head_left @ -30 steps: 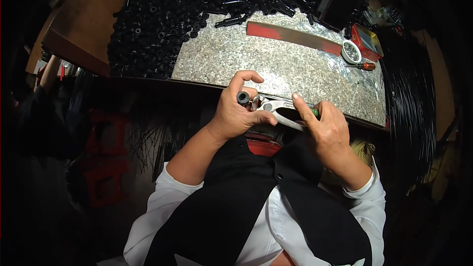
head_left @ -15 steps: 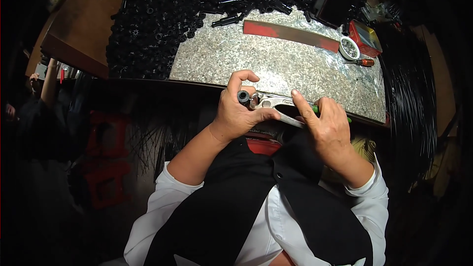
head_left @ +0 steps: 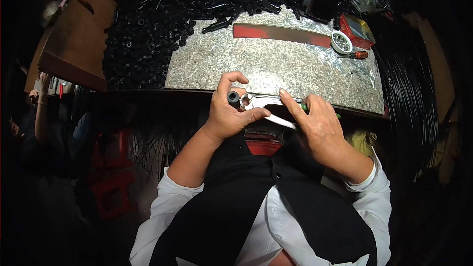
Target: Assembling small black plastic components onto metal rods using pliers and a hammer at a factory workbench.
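Just in front of the table's near edge, my left hand (head_left: 220, 113) is closed around a short black tubular part (head_left: 233, 98), its round hollow end facing up. Its thumb lies along the silver pliers (head_left: 266, 102), whose rounded jaws sit right beside the black part. Whether the jaws grip it I cannot tell. My right hand (head_left: 322, 128) is wrapped round the other end of the pliers, where a bit of green handle shows. Its index finger stretches along the upper arm of the tool. A lower silver arm slants down toward the right palm.
A large heap of black parts (head_left: 143, 39) covers the table's left and back. On the speckled tabletop (head_left: 246, 64) lie a red-brown strip (head_left: 281, 36), a white bowl (head_left: 349, 45) of small metal pieces, a screwdriver (head_left: 361, 55) and a red box (head_left: 351, 24). Black rods (head_left: 411, 98) hang at right.
The whole view has shifted a little, so the hands and table sit slightly further left. Both hands keep nearly the same hold on the black part and the pliers.
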`<control>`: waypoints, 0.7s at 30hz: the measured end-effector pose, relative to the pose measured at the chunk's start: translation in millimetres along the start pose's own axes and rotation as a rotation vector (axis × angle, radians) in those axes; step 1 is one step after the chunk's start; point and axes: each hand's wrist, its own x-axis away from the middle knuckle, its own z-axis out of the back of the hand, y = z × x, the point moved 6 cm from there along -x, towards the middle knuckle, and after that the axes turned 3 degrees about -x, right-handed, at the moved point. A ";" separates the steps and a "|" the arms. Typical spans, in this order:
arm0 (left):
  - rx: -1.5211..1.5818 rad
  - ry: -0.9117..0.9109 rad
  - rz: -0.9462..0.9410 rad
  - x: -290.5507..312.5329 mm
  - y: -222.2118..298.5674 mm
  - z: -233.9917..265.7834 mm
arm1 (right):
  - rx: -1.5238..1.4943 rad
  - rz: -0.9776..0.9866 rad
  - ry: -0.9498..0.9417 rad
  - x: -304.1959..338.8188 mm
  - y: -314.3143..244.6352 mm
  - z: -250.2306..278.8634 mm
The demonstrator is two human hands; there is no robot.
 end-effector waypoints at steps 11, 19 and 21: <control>0.064 -0.114 0.043 3.2 1.0 -7.6 | 0.024 0.006 -0.102 15.2 -2.9 10.1; -0.068 -0.098 -0.041 3.0 3.4 -10.7 | 0.048 0.006 -0.112 19.1 -5.8 0.9; 0.003 -0.116 -0.008 3.6 3.0 -10.8 | -0.045 -0.015 -0.173 16.9 -3.7 0.2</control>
